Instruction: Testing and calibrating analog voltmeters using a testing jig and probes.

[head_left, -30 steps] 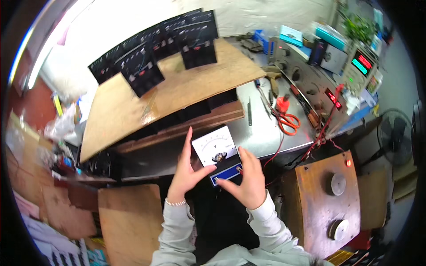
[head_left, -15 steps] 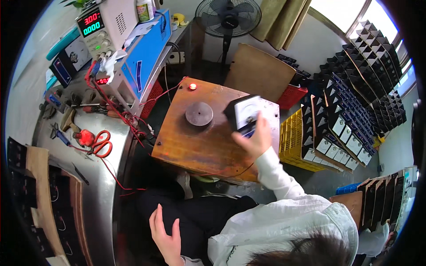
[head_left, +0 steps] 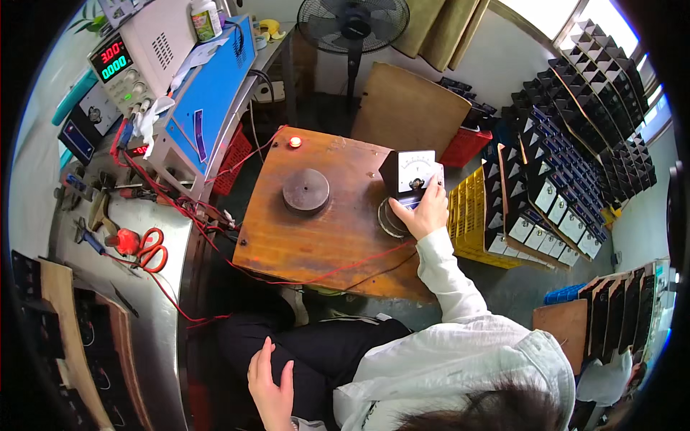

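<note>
On the right side of a wooden work surface [head_left: 345, 251], my right hand [head_left: 428, 212] grips an analog panel meter [head_left: 417, 174] with a white dial and a black housing. The dial faces up toward me. Beside the fingers, a round, ring-like thing [head_left: 390, 219] shows in part; the hand and meter cover the rest. My left hand [head_left: 272, 384] hovers by my dark-trousered leg, fingers apart, with nothing in it. A thick grey metal disc [head_left: 306, 191] sits left of the meter, and a lit red lamp [head_left: 295, 142] is at the far left corner.
Red wires [head_left: 323, 274] cross the front of the work surface. At left, a metal bench [head_left: 154, 302] carries red-handled scissors [head_left: 152, 250], a power supply [head_left: 129, 65] and a blue instrument [head_left: 208, 108]. A yellow crate [head_left: 468, 215] with stacked meters stands right; a fan [head_left: 353, 29] stands behind.
My right hand has set the meter's dial more upright and shifted it slightly right. The round thing beside it has come into sight. A red wire now lies higher across the front.
</note>
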{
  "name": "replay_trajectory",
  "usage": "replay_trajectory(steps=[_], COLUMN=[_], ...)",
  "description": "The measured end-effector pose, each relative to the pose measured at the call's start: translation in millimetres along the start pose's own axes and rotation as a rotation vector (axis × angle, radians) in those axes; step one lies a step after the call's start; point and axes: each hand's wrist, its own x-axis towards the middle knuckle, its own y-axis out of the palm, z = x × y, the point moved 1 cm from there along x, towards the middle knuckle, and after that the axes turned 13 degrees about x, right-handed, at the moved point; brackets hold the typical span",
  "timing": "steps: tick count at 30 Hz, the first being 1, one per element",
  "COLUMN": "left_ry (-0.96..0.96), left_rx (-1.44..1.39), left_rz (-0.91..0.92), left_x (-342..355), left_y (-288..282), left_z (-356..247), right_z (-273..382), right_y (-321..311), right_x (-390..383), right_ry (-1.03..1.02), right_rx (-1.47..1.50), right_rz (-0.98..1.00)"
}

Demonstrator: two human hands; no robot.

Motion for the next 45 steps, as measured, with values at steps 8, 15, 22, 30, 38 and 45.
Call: replay_trajectory(steps=[8, 15, 22, 30, 38, 45], left_ry=[-0.14, -0.283, -0.427, -0.406, -0.413, -0.415], left_rx=[0.07, 0.017, 0.031, -0.472, -0.428, -0.41], left_rz=[-0.015, -0.416, -0.856, -0.723, -0.729, -0.712], left_x=[-27.8, -53.2, -68.5, -71.5, -67.9, -68.9], left_y=[-14.9, -21.4, -37.4, -103.8, -107.3, -109.1], left_z=[30.1, 27.8, 59.2, 124.8, 124.1, 125.1], right_z=[21.7, 116.1, 292.6, 307.0, 285.6, 290.0], right_y=[8.9, 16.9, -18.5, -7.5, -12.4, -16.4], right_x=[6.7, -90.9, -264.4, -269.1, -259.3, -261.7], right_ry=[-0.032, -0.495, -1.131, -0.855, -0.536, -0.483], right_rx=[0.046, 0.679, 0.966, 1.169, 1.157, 1.244], right_rz=[0.035, 0.273, 0.946, 1.113, 1.24, 1.282])
